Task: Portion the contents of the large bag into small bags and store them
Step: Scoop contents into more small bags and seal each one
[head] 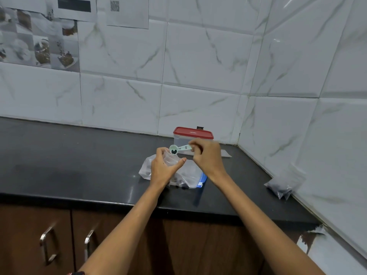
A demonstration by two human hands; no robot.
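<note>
Scoop, pinched by right hand fingers, is hovering just above the small bag that left hand fingers are holding open.

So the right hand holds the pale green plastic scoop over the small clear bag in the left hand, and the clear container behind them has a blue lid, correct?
Not quite: the head view shows the clear container's lid is red, not blue. The rest stands: the right hand holds the pale green plastic scoop over the small clear bag held in the left hand.
</note>
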